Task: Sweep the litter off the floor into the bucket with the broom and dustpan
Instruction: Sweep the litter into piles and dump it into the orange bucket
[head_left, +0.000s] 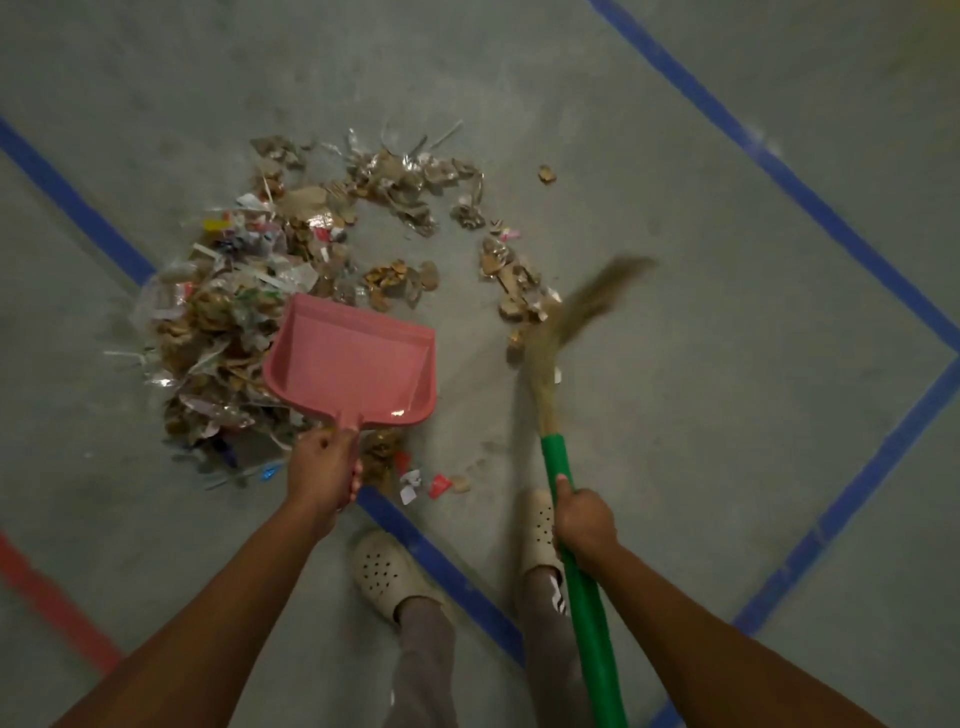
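While the left hand (324, 462) grips the dustpan (358, 358) and the right hand (584, 525) the broom (587, 597), most litter (228, 322) lies left of the dustpan, bristles (587, 306) right.

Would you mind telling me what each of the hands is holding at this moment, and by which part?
The left hand grips the pink dustpan by its handle; the right hand grips the broom by its green handle.
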